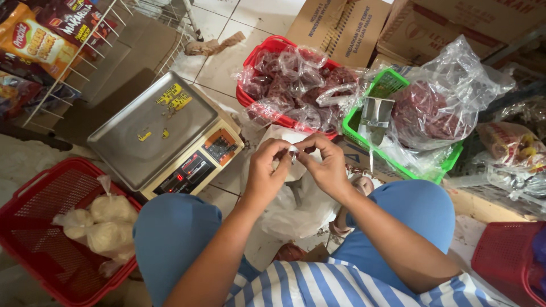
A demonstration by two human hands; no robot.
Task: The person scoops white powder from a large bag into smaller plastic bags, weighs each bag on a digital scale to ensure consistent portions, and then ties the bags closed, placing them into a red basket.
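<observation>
Plastic bag (296, 199), thin, translucent white and crumpled, hangs between the person's knees, w/ its top edge pinched at chest height by both hands. Left hand (266, 170) and right hand (325, 165) are close together, fingertips nearly meeting, thumbs and forefingers clamped on the bag's mouth; can't tell what's inside, the film is too cloudy.

Behind the hands, on pale floor tiles:
- red basket (267, 48), rigid plastic mesh, heaped w/ small clear bags of dark reddish-brown stuff, glossy and knotted.
- green basket (392, 85) just right of it, same mesh type, holding a large loose clear sack (438, 108) of the same dark goods. Metal scoop (374, 116), dull grey, boxy, stands in it.
- cardboard boxes (341, 25), brown, flat-sided, along the back.

Left of the hands: digital scale (165, 133), smooth brushed-steel pan, rectangular, cream housing w/ red display and keypad facing the person. Yellow stickers on the pan.

Near left, by the knee: second red basket (34, 227), w/ several rounded, lumpy pale bags (105, 222), cream-white and soft-looking, knotted tops.

Top left: wire rack (85, 51), white, w/ shiny printed snack packs (34, 40). Bottom right corner: another red mesh basket (506, 256), contents unclear.

Person sits low, blue trousers, blue-and-white striped shirt.
</observation>
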